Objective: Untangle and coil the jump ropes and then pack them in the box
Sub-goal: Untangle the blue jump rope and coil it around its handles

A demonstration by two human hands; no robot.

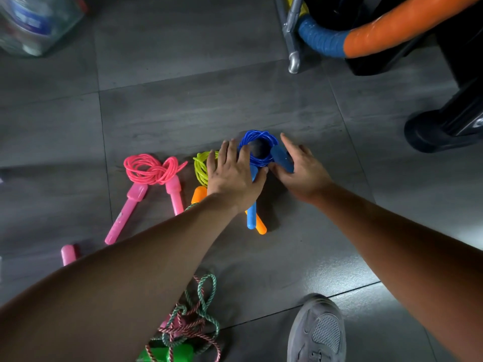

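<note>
Grey shoe [317, 330] and tangled braided rope [194, 322] nearest, on the floor [183, 113]. Left hand [235, 176] flat, fingers spread on blue rope coil [258, 138]. Right hand [303, 171] grips its dark blue handle [282, 158] between thumb and forefinger. Yellow coil [201, 165] and pink coil [149, 168] lie to the left.

The blue jump rope [258, 148] lies coiled in a tight ring, its blue handles splayed toward the viewer. Just left of it sits the coiled yellow-green jump rope [201, 167] with orange handles; farther left, the coiled pink jump rope [150, 168]. Well nearer the viewer, the braided green-and-pink rope [193, 322] lies tangled.
</note>
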